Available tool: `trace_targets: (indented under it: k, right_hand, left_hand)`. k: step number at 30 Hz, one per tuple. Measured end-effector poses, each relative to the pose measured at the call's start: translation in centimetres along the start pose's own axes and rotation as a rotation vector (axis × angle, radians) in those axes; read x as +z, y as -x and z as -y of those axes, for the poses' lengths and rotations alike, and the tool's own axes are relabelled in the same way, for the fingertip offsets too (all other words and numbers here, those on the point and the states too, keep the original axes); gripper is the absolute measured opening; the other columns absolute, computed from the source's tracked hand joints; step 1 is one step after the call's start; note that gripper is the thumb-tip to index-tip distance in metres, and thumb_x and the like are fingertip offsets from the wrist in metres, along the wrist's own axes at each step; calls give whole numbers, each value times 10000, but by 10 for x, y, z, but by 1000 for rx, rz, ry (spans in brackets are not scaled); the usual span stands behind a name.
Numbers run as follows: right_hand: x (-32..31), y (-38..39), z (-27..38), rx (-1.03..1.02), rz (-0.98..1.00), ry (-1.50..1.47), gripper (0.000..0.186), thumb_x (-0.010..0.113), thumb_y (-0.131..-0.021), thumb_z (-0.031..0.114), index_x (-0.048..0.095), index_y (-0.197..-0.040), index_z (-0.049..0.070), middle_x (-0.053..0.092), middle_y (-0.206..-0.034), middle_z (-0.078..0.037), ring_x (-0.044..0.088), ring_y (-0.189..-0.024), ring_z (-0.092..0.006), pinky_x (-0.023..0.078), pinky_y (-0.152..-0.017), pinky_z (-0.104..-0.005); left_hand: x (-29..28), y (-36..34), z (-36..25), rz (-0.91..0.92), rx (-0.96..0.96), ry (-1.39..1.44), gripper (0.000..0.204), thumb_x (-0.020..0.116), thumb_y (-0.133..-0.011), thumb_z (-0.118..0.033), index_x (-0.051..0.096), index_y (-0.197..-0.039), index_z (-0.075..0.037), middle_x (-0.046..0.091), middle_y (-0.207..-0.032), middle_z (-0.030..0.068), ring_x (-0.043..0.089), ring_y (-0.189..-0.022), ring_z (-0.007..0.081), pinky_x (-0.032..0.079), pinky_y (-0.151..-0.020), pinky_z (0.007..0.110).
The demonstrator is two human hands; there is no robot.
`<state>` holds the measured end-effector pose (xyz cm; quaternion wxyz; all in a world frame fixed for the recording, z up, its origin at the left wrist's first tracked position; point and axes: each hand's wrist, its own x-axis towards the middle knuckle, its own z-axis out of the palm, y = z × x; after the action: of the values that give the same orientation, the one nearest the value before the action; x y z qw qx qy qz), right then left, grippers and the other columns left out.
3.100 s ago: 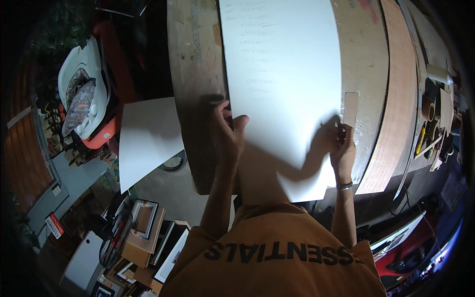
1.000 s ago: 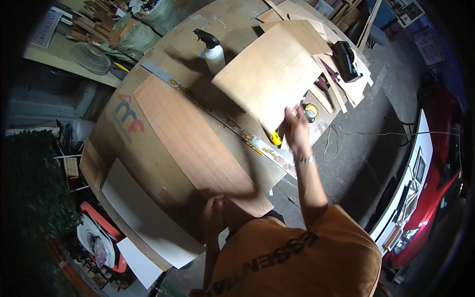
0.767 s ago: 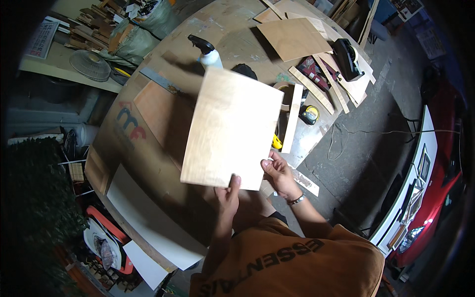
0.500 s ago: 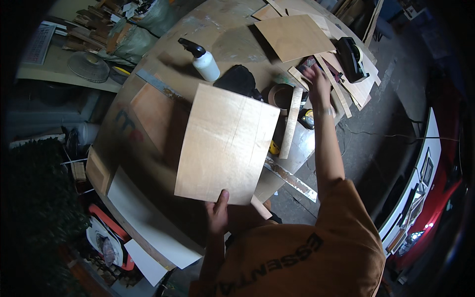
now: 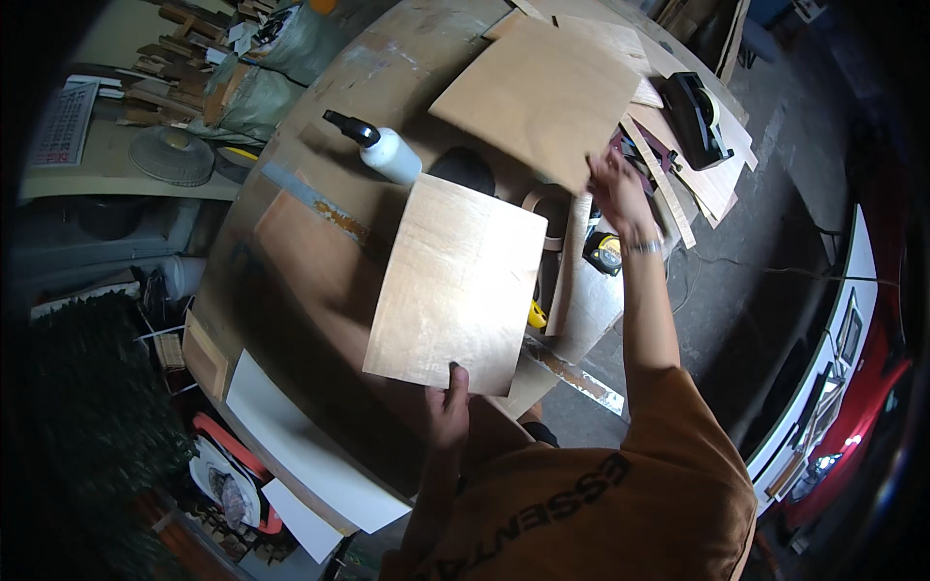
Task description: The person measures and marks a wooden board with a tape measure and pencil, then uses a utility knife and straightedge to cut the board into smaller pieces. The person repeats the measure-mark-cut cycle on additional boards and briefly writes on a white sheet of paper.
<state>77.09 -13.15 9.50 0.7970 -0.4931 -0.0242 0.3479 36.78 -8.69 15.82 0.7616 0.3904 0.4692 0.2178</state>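
Observation:
My left hand (image 5: 448, 412) grips the lower edge of a pale rectangular plywood panel (image 5: 450, 281), thumb on top. My right hand (image 5: 620, 194) is reached forward, fingers closed at the near right corner of a browner plywood sheet (image 5: 533, 97), slightly blurred. Between the two boards lie a dark object (image 5: 463, 165), a brown tape roll (image 5: 544, 213) and wood strips. A white spray bottle (image 5: 392, 155) with a black head is left of them. A tape measure (image 5: 603, 254) is just below my right hand, and a yellow tool (image 5: 536, 314) shows beside the pale panel.
The worktable (image 5: 320, 145) holds a metal straightedge (image 5: 572, 373), a white sheet (image 5: 300, 445) and a black tape dispenser (image 5: 696, 121). A side shelf (image 5: 116, 179) carries a fan guard and offcuts. Framed boards (image 5: 823, 387) lean beside a red car (image 5: 857, 426) on the right.
Earlier both hands were on a white sheet, then on the pale panel. My right hand has since let go and reached forward to the browner sheet, which has shifted toward me and left.

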Motion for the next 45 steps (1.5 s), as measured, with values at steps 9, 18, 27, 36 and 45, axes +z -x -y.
trace_targets:
  k: [9,18,27,36,45]
  right_hand:
    - [21,155,6,196,187,331,182,633,-1031,172,581,-1132,30,628,-953,0,594,-816,-79,546,-775,-289]
    - [-84,-32,57,-141,-106,101,286,481,-1068,199,611,-867,43,637,-869,-64,623,-874,-150,498,-828,-299]
    - [-140,-230,52,128,-544,-196,417,492,-1064,132,390,-1435,-27,615,-1146,-277,696,-903,-416,643,-726,-532]
    - [-145,-223,47,16,-409,-5,216,576,-1033,90,572,-1247,58,637,-967,-100,667,-823,-241,611,-674,-379]
    - [-120,-121,43,-140,-170,-74,174,589,-1034,88,565,-1201,48,641,-985,-58,703,-953,-244,614,-732,-347]
  left_hand:
    - [58,-54,13,160,270,-43,428,622,-1016,-78,458,-1403,1,562,-1318,83,552,-1249,194,466,-1082,410]
    - [57,-29,4,34,137,89,465,654,-980,-28,471,-1406,0,571,-1357,119,542,-1232,177,429,-1072,370]
    - [35,-14,7,110,47,46,462,543,-1014,7,435,-1462,-23,549,-1401,120,529,-1286,187,409,-1118,401]
    - [57,-28,-1,52,-7,69,385,612,-1015,-39,498,-1380,4,606,-1285,114,574,-1184,171,474,-1025,349]
    - [53,-29,-1,120,-3,93,412,576,-1036,-62,466,-1424,23,589,-1334,153,579,-1233,222,477,-1070,414]
